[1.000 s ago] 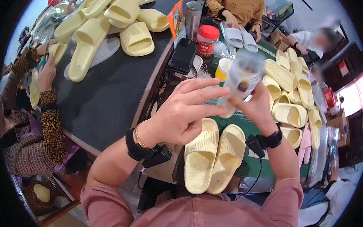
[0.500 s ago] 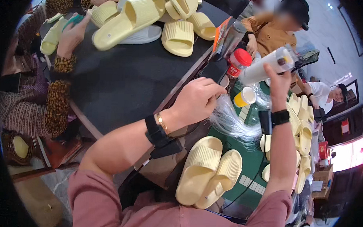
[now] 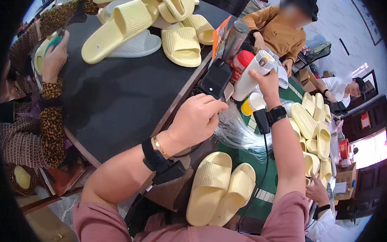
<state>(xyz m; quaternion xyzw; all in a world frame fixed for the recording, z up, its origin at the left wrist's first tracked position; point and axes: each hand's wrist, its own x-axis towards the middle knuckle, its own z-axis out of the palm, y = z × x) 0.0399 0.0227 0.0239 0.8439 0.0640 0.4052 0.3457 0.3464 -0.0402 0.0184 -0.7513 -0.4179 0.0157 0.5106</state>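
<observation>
My right hand (image 3: 267, 86) is wrapped round a white bottle (image 3: 247, 83) with a clear top, tilted slightly over the crowded table. Beside it sit a red-lidded jar (image 3: 243, 61) and a yellow-and-white paper cup (image 3: 253, 104). My left hand (image 3: 195, 121) is closed with its fingertips pinched together; whatever they hold, if anything, is too small to make out. Just past those fingertips lies a bundle of clear plastic strands (image 3: 240, 131). Two pale yellow slippers (image 3: 210, 187) rest close to my body, between my forearms.
A dark table (image 3: 126, 97) at left bears piled yellow slippers (image 3: 120, 31) and a grey one (image 3: 138, 44). A co-worker's hand (image 3: 56, 58) holds something green there. More slippers (image 3: 323, 140) are heaped at right, where another person's hand (image 3: 318, 190) reaches in. A black device (image 3: 215, 81) lies near the jar.
My right hand has brought the bottle left and turned it more upright, close to the jar. The left hand stays pinched. Another person's hand has appeared at the right-hand slippers.
</observation>
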